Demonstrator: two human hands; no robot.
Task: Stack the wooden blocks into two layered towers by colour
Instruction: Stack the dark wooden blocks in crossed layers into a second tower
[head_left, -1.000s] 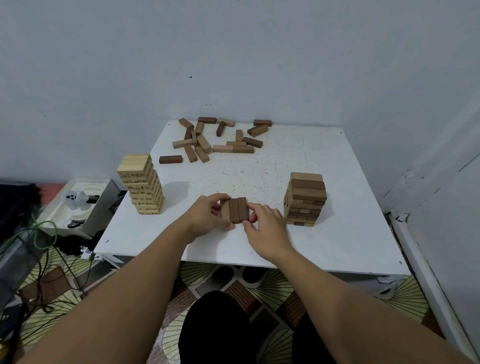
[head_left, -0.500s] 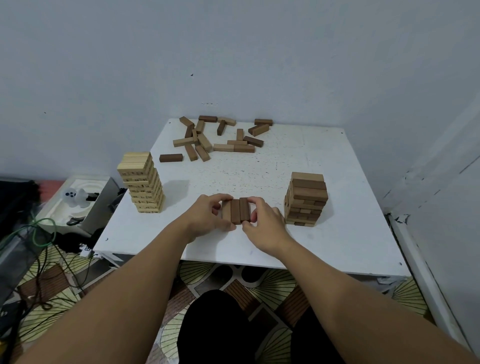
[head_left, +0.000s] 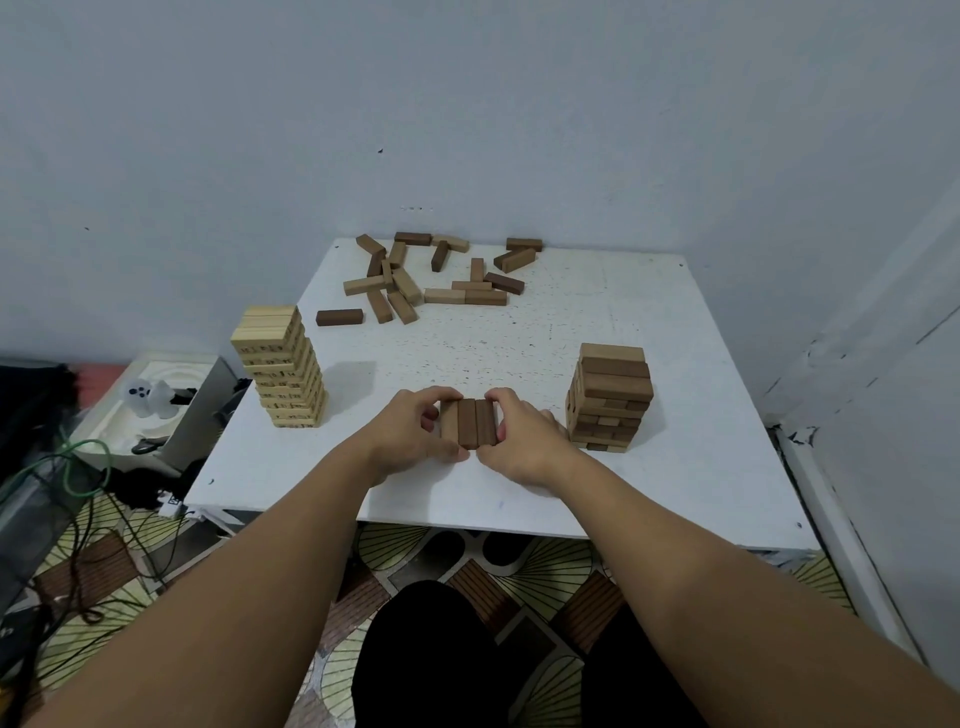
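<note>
Three brown blocks (head_left: 469, 423) lie side by side as one row near the front of the white table (head_left: 701, 467). My left hand (head_left: 410, 434) grips the row from the left, and my right hand (head_left: 519, 441) grips it from the right, fingers curled over its far end. A pale wood tower (head_left: 280, 366) stands at the left edge. A shorter brown tower (head_left: 610, 397) stands to the right, close to my right hand. Several loose brown blocks (head_left: 431, 280) are scattered at the back of the table.
Walls close the table in behind and on the right. Left of the table sit a white foam tray (head_left: 156, 400) and tangled cables (head_left: 78, 493) on a patterned floor. My dark-clothed knees (head_left: 467, 665) are below the table's front edge.
Both hands have closed in tighter on the three-block row; my right hand's fingers moved up over its far end. The row stays in about the same place.
</note>
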